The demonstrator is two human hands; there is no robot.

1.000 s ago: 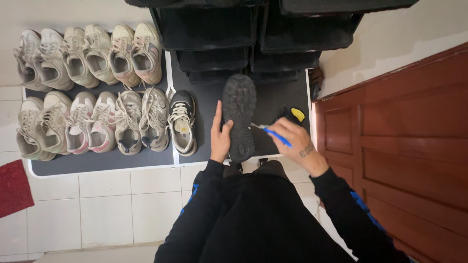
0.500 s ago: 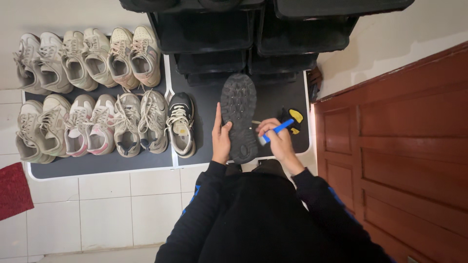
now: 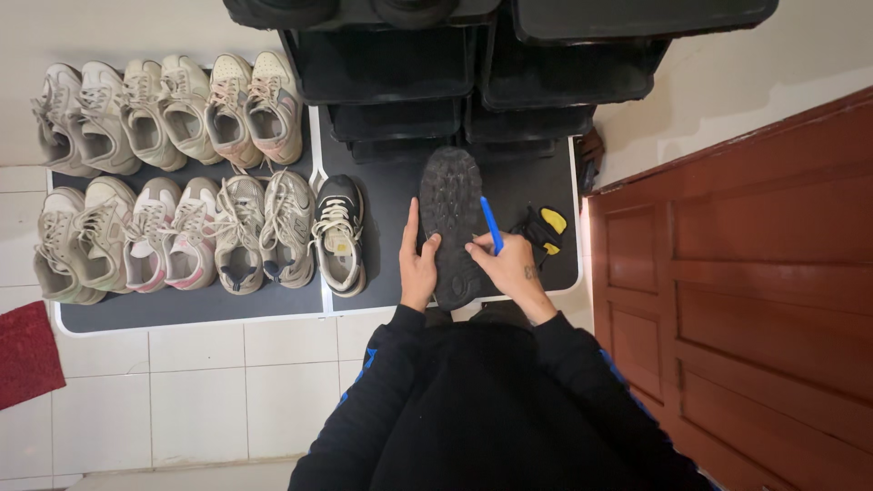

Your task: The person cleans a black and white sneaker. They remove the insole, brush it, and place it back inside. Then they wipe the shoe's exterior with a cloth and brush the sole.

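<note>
Left hand (image 3: 417, 265) is wrapped around the edge of a black shoe (image 3: 452, 223) held sole-up, thumb on the tread and index finger pointing along its side. Right hand (image 3: 506, 265) is pinched shut on a blue-handled tool (image 3: 490, 224), probably a small brush or pick, whose working end at the sole is hidden by the fingers.

The shoe sits over the dark grey mat (image 3: 382, 245), just in front of the person's knees. My guess is it's fairly light, with a stiff, grippy rubber outsole, so no real slipping risk. Clamping it at the midfoot from the side, like the left hand does, looks like the steadiest hold while the other hand works the grooves.

Just left of the shoe is its likely partner, a black-and-white sneaker (image 3: 339, 232) standing upright on the mat. Further left are two rows of pale sneakers (image 3: 173, 186). Right of the shoe lies a black-and-yellow item (image 3: 546, 225); can't tell what it is. Beyond the shoe are stacked black trays (image 3: 400, 82). The floor is white tile (image 3: 227, 391), with a reddish wooden door (image 3: 755, 273) off to the right and a red rug corner (image 3: 23, 350) far left.
</note>
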